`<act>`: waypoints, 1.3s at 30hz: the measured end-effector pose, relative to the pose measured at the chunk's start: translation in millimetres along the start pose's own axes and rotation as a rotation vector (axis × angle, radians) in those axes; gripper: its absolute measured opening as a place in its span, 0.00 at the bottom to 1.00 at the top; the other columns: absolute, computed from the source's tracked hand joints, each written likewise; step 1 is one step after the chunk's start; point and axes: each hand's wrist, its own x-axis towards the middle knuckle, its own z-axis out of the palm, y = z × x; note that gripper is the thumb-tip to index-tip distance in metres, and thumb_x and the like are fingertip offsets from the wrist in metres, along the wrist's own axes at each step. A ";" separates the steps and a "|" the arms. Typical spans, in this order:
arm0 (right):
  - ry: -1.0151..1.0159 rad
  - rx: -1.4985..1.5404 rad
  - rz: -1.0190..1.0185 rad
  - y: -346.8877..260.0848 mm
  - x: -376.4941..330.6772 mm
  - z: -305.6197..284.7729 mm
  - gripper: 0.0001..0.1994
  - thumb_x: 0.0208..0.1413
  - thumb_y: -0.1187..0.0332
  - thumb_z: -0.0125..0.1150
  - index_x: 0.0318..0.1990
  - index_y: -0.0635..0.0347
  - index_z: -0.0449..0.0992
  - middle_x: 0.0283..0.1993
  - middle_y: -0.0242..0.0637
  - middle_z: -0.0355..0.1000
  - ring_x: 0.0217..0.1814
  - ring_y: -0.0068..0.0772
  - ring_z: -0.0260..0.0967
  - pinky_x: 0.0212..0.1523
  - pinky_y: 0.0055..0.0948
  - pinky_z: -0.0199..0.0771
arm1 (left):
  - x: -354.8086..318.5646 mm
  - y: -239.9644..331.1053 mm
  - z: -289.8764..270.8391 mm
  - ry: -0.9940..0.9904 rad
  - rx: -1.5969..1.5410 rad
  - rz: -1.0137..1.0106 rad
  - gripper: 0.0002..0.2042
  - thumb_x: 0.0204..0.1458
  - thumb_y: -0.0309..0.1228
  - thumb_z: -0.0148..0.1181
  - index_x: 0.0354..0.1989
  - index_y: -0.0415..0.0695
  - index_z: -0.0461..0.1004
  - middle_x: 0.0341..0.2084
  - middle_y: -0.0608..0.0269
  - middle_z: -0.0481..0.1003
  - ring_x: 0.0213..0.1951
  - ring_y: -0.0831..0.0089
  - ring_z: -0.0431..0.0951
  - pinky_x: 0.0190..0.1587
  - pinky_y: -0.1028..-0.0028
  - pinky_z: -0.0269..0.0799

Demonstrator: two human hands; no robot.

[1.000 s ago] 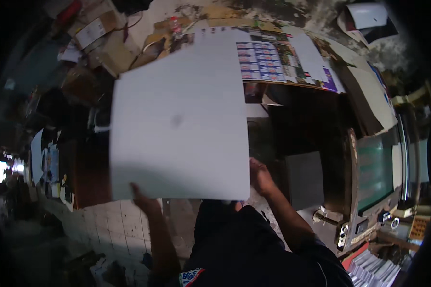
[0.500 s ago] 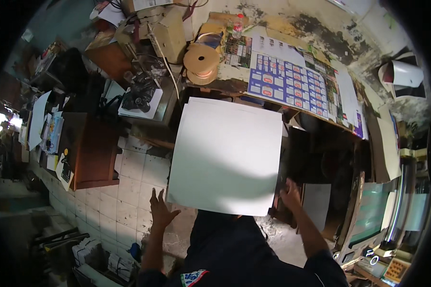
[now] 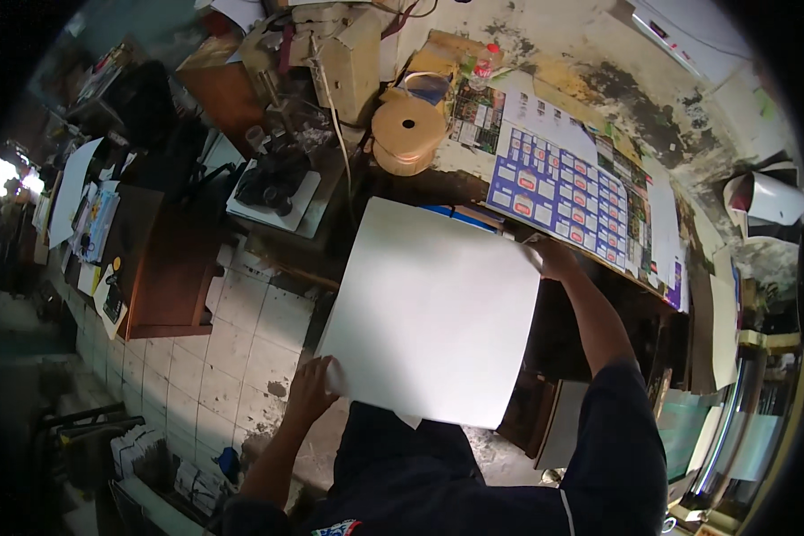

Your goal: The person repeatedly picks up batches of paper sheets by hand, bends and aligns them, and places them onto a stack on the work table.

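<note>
Large white paper sheets (image 3: 438, 313) lie in a stack in front of me, above my lap. A pointed corner of a lower sheet pokes out under the near edge. My left hand (image 3: 311, 390) grips the near left corner, its fingers closed on the paper, which curls up there. At the far right corner my right hand (image 3: 556, 259) is closed on the paper, and that corner bends up a little too. How many sheets each hand has hold of I cannot tell. What supports the stack is hidden beneath it.
Beyond the sheets stands a worktable with a blue-and-white printed sheet (image 3: 558, 189), a brown spool (image 3: 408, 134) and a plastic bottle (image 3: 484, 67). A wooden desk (image 3: 174, 268) is at left. Bundled papers (image 3: 201, 487) sit low at left. A glass-panelled machine (image 3: 692, 438) is at right.
My right hand has moved from beside the near right edge to the far right corner and taken hold. My left hand has closed on the near left corner. The stack appears turned slightly clockwise.
</note>
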 end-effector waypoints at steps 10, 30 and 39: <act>0.101 0.185 0.069 7.9 11.9 33.8 0.25 0.45 0.68 0.61 0.54 0.58 0.74 0.53 0.48 0.72 0.59 0.53 0.67 0.58 0.48 0.70 | 13.1 47.1 -12.2 -0.061 0.023 -0.275 0.47 0.32 0.32 0.78 0.64 0.42 0.57 0.54 0.43 0.66 0.56 0.44 0.67 0.57 0.56 0.68; 0.121 0.343 0.038 -55.8 70.1 19.0 0.37 0.31 0.54 0.81 0.49 0.65 0.74 0.49 0.48 0.74 0.54 0.47 0.71 0.55 0.41 0.72 | 142.6 115.4 -19.3 0.166 -0.006 0.035 0.44 0.54 0.44 0.62 0.73 0.47 0.41 0.71 0.45 0.44 0.70 0.44 0.47 0.69 0.51 0.50; 0.191 0.287 -0.131 -51.2 52.9 -18.0 0.33 0.40 0.53 0.73 0.54 0.61 0.73 0.55 0.57 0.71 0.57 0.58 0.68 0.56 0.53 0.70 | 145.6 52.8 -8.0 0.107 -0.161 -0.521 0.47 0.46 0.53 0.67 0.68 0.38 0.51 0.65 0.39 0.55 0.65 0.42 0.58 0.66 0.51 0.55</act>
